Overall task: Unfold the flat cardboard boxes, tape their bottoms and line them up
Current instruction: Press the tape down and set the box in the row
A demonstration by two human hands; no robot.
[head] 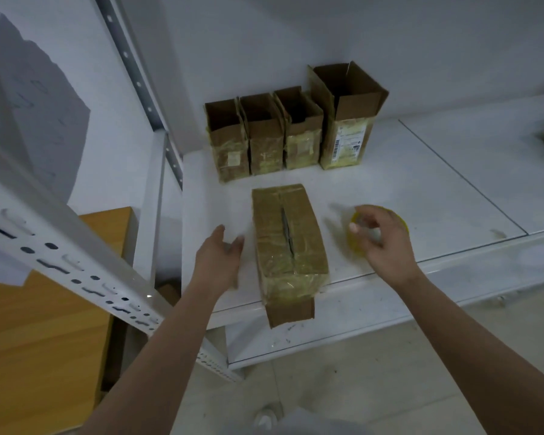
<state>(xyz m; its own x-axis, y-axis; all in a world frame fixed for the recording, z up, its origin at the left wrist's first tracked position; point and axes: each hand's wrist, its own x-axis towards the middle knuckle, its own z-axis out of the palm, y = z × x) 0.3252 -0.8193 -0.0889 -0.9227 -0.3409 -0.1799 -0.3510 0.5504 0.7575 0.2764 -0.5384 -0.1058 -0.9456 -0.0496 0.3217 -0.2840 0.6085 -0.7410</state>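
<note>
Reaching in, my left hand (222, 257) hung spread just left of the taped box (288, 243), its long axis running away from me; my right hand (382, 238), fingers loose, hovered over the tape roll (357, 243); beyond stood four finished boxes (291, 133).

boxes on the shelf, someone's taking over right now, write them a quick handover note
Left hand: open, beside the lying box, not gripping it.
Right hand: open over the tape roll, fingers loosely curled; grip unclear from blur.
Lying box sits on the white shelf, overhanging the front edge; its upward face is taped along the seam.
Done: four open boxes lined up at the back.
Left: stand the lying box in the row.
</note>
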